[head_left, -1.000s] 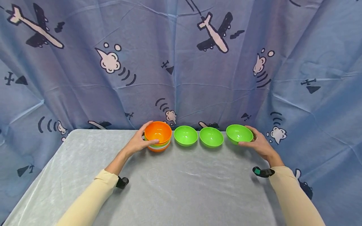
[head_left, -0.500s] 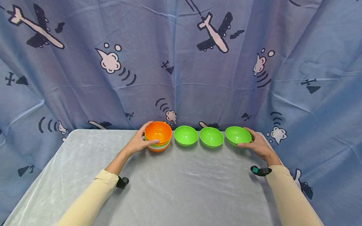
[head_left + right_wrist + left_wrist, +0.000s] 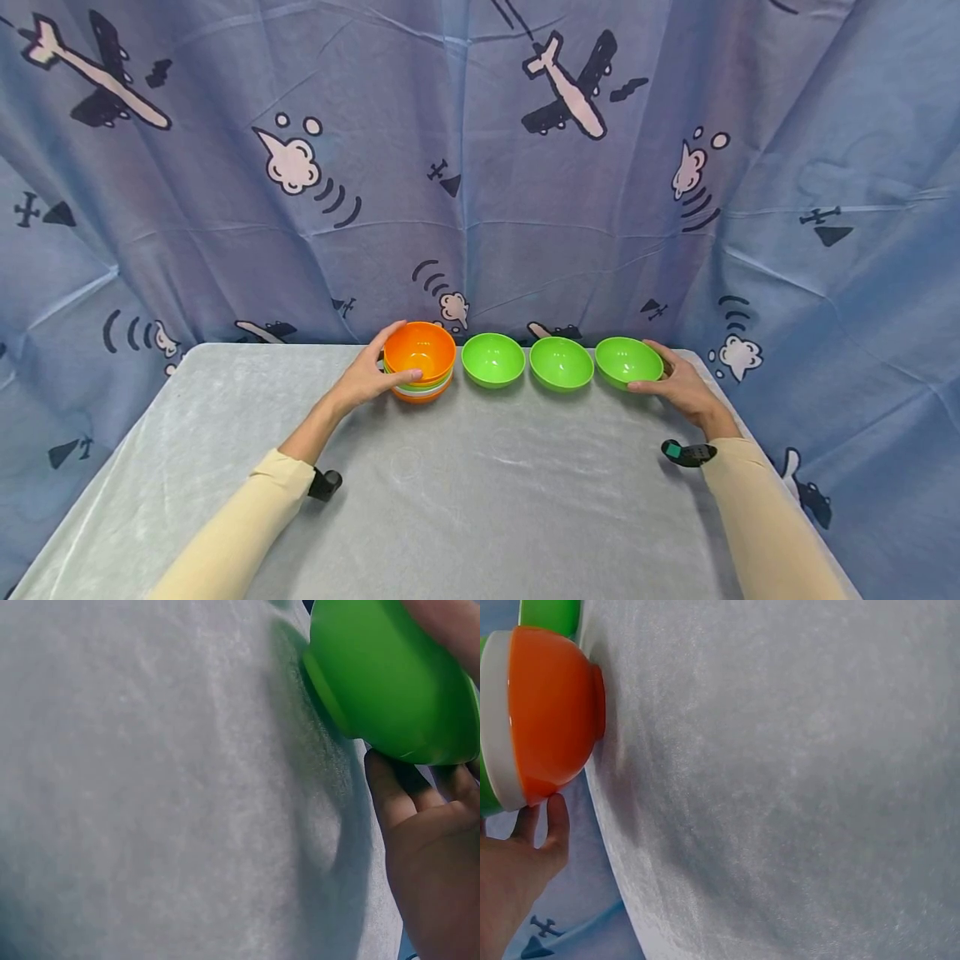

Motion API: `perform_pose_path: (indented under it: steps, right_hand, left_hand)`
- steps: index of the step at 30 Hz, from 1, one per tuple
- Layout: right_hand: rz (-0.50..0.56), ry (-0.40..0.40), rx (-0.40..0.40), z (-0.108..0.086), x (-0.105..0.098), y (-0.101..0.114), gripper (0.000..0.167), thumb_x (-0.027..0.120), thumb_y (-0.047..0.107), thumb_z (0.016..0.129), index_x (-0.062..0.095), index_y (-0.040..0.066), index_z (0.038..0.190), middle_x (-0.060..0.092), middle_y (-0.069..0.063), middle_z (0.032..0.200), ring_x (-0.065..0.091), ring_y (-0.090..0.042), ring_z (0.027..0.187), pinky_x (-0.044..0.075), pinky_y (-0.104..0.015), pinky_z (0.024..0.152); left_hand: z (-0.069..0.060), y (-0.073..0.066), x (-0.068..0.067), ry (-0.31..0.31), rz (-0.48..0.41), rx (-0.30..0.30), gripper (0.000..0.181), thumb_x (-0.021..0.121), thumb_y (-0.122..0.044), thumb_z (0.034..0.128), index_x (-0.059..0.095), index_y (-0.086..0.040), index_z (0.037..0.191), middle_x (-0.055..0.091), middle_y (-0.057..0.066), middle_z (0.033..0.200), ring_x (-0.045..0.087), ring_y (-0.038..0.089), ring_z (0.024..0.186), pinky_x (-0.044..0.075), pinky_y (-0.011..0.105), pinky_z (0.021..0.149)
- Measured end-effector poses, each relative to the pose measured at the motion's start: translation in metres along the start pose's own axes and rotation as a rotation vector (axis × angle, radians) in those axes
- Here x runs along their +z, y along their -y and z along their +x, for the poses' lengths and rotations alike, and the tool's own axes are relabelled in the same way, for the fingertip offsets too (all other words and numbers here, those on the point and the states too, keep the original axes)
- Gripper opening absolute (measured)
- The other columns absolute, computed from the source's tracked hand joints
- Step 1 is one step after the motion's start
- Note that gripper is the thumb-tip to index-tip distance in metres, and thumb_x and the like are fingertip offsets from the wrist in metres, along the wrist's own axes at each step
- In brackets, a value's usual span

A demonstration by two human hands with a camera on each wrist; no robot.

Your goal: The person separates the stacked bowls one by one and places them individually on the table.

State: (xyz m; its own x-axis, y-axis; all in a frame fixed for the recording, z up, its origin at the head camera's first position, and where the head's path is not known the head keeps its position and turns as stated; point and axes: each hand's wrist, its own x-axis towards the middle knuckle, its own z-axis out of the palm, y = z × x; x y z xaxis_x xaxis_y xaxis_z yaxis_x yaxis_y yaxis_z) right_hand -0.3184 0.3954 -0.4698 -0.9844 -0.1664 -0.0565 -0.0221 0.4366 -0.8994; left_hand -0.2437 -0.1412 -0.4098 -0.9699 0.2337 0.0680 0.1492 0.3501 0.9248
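Note:
A stack of nested bowls (image 3: 420,350), orange on top with green and white rims below, stands near the table's far edge. My left hand (image 3: 367,380) grips its left side, the thumb across the front. Up close in the left wrist view, the lowest orange bowl (image 3: 555,712) sits under a white bowl (image 3: 496,724), with fingertips against its side. At the row's right end, my right hand (image 3: 686,387) holds a green bowl (image 3: 628,363) between thumb and fingers. In the right wrist view this green bowl's underside (image 3: 390,686) is low over the cloth; contact is unclear.
Two more green bowls, one left (image 3: 492,361) and one right (image 3: 561,364), stand upright between the hands. A pale grey cloth (image 3: 480,492) covers the table. Behind its far edge hangs a blue curtain (image 3: 375,167) with printed airplanes.
My right hand has brought its green bowl down and left, close beside the neighbouring green bowl. The left hand and the stack have stayed in place.

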Motion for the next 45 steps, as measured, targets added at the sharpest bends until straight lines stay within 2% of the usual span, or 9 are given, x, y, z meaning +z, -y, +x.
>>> perform_pose_path:
  steps: [15, 17, 24, 28, 31, 33, 36, 40, 45]
  right_hand:
    - [0.0, 0.001, -0.006, 0.003, 0.003, -0.009, 0.111, 0.087, 0.009, 0.081, 0.012, 0.003, 0.163, 0.015, -0.026, 0.163, 0.018, -0.045, 0.147, 0.025, -0.06, 0.113]
    - [0.005, -0.002, -0.006, 0.002, 0.003, -0.009, 0.111, 0.087, 0.009, 0.081, 0.012, 0.003, 0.163, 0.015, -0.026, 0.163, 0.018, -0.044, 0.147, 0.025, -0.06, 0.113]
    - [0.034, 0.015, -0.005, 0.002, 0.005, -0.011, 0.114, 0.087, 0.008, 0.081, 0.008, 0.003, 0.163, 0.011, -0.025, 0.164, 0.012, -0.045, 0.148, 0.021, -0.06, 0.115]
    - [0.045, 0.035, -0.002, 0.002, 0.002, -0.009, 0.115, 0.085, 0.01, 0.084, 0.003, 0.005, 0.163, 0.006, -0.025, 0.165, 0.006, -0.045, 0.149, 0.018, -0.062, 0.115]
    - [0.063, 0.025, -0.021, 0.0, -0.004, -0.002, 0.107, 0.081, 0.012, 0.089, 0.003, 0.006, 0.163, 0.005, -0.024, 0.166, 0.005, -0.045, 0.15, 0.018, -0.062, 0.115]
    - [0.09, -0.001, -0.047, -0.002, -0.01, 0.004, 0.099, 0.077, 0.014, 0.093, 0.008, 0.005, 0.163, 0.009, -0.024, 0.165, 0.009, -0.043, 0.15, 0.021, -0.059, 0.115]
    - [0.066, -0.062, -0.092, -0.004, -0.016, 0.013, 0.085, 0.075, 0.021, 0.096, 0.023, 0.003, 0.161, 0.021, -0.022, 0.163, 0.021, -0.039, 0.148, 0.034, -0.039, 0.113]
    - [-0.011, -0.16, -0.138, -0.004, -0.016, 0.023, 0.073, 0.074, 0.031, 0.096, 0.041, 0.0, 0.153, 0.04, -0.022, 0.155, 0.039, -0.032, 0.141, 0.045, -0.017, 0.096]
    - [-0.016, -0.257, -0.194, 0.0, -0.006, 0.033, 0.062, 0.074, 0.03, 0.095, 0.054, -0.003, 0.143, 0.054, -0.023, 0.142, 0.058, -0.009, 0.118, 0.047, -0.014, 0.089]
  left_hand:
    - [0.0, -0.001, 0.0, -0.002, 0.014, -0.005, 0.086, 0.078, -0.017, 0.0912, 0.027, -0.005, 0.16, 0.03, 0.021, 0.159, 0.032, 0.042, 0.141, 0.025, 0.06, 0.114]
    - [0.003, 0.004, 0.0, -0.001, 0.015, -0.006, 0.087, 0.078, -0.016, 0.0911, 0.027, -0.005, 0.16, 0.03, 0.021, 0.159, 0.032, 0.042, 0.141, 0.025, 0.059, 0.114]
    - [0.019, 0.038, 0.001, -0.019, 0.01, 0.001, 0.091, 0.08, -0.022, 0.0898, 0.025, -0.013, 0.162, 0.028, 0.017, 0.161, 0.03, 0.04, 0.143, 0.024, 0.061, 0.114]
    - [0.02, 0.042, 0.0, -0.022, 0.012, 0.005, 0.092, 0.082, -0.028, 0.0884, 0.027, -0.018, 0.162, 0.03, 0.013, 0.161, 0.032, 0.037, 0.142, 0.024, 0.06, 0.114]
    - [0.02, 0.041, 0.0, -0.018, 0.018, 0.008, 0.092, 0.083, -0.031, 0.0876, 0.028, -0.019, 0.161, 0.031, 0.012, 0.161, 0.033, 0.036, 0.141, 0.025, 0.06, 0.114]
    - [0.019, 0.04, 0.0, -0.017, 0.019, 0.011, 0.092, 0.083, -0.031, 0.0874, 0.028, -0.019, 0.161, 0.031, 0.012, 0.16, 0.033, 0.036, 0.141, 0.025, 0.06, 0.114]
    - [0.019, 0.04, 0.0, -0.02, 0.019, 0.016, 0.092, 0.083, -0.031, 0.0871, 0.029, -0.019, 0.161, 0.032, 0.013, 0.16, 0.034, 0.037, 0.14, 0.026, 0.06, 0.114]
    - [0.02, 0.039, 0.0, -0.024, 0.017, 0.016, 0.092, 0.083, -0.031, 0.0871, 0.03, -0.019, 0.161, 0.032, 0.012, 0.16, 0.034, 0.036, 0.14, 0.026, 0.06, 0.113]
    - [0.02, 0.041, 0.0, -0.019, 0.004, 0.017, 0.092, 0.083, -0.03, 0.0875, 0.029, -0.019, 0.161, 0.031, 0.012, 0.161, 0.032, 0.037, 0.142, 0.024, 0.061, 0.114]
